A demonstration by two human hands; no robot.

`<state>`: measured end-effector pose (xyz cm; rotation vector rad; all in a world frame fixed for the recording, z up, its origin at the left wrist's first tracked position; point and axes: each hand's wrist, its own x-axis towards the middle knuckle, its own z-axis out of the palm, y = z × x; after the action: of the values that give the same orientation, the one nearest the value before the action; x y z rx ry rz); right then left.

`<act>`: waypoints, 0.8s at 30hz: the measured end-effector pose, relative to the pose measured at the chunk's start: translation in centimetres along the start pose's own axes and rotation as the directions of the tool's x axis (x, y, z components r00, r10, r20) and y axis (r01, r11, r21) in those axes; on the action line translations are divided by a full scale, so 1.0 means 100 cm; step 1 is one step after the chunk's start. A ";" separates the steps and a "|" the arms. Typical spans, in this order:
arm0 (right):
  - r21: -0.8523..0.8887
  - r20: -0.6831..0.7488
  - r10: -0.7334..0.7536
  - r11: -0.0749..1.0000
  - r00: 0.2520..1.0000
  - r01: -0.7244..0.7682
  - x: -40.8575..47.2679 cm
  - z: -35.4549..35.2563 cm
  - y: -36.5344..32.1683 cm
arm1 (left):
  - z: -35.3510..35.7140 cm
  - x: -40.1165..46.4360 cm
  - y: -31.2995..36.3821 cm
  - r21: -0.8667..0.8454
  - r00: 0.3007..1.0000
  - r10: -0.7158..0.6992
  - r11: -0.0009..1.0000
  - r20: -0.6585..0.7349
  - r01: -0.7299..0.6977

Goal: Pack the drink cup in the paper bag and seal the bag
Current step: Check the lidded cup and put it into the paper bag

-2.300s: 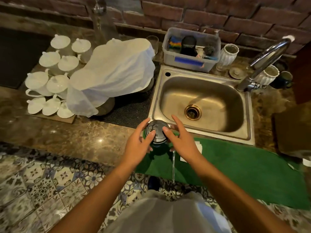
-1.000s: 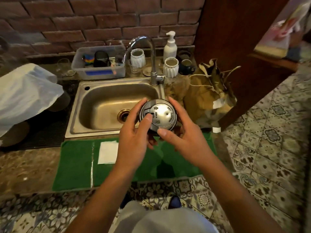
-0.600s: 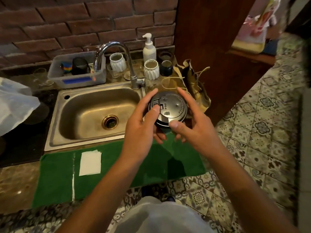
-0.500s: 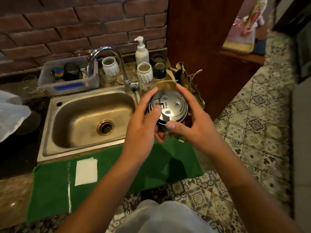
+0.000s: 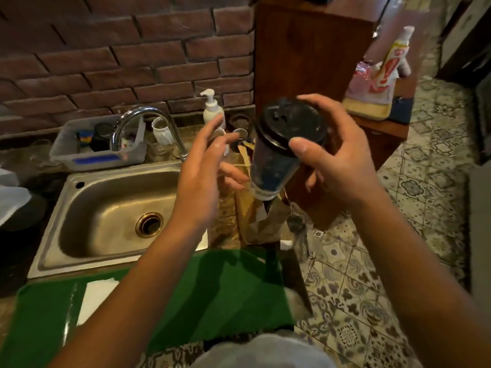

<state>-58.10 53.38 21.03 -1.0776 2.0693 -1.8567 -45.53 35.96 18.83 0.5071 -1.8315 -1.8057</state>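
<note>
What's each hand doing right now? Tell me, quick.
Left hand: open, fingers spread, holding nothing.
Right hand: grips the drink cup around its black lid, above the paper bag.

Black-lidded dark drink cup [image 5: 276, 158]; brown paper bag [image 5: 259, 221]; green mat [image 5: 225, 296]; red-brown brick wall [image 5: 119, 62]; floral-patterned floor tiles [image 5: 353, 288]

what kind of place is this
Likely a small cafe or home kitchen counter: a steel sink with a faucet, a soap pump bottle and a brick wall behind.
</note>
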 end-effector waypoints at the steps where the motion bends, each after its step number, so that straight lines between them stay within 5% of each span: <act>1: 0.012 -0.016 -0.009 1.000 1.000 0.009 0.009 -0.013 0.001 | 0.006 0.007 -0.009 0.038 0.997 -0.011 0.999 -0.071 0.014; 8: 0.077 -0.068 -0.051 0.995 0.996 0.056 0.077 -0.051 0.019 | 0.033 0.042 -0.082 0.581 0.980 -0.022 0.802 -0.200 0.136; 17: 0.124 -0.020 0.021 0.992 1.000 -0.018 0.098 -0.010 0.084 | 0.048 0.051 -0.122 0.657 0.976 -0.133 0.723 -0.170 0.213; 24: 0.001 0.026 0.032 0.999 0.999 -0.032 0.092 0.000 0.108 | 0.033 0.056 -0.124 0.678 0.949 -0.275 0.670 -0.153 0.303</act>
<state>-69.13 47.52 14.21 -1.0560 2.0582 -1.8200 -53.07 34.74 7.11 1.1610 -2.4984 -1.1794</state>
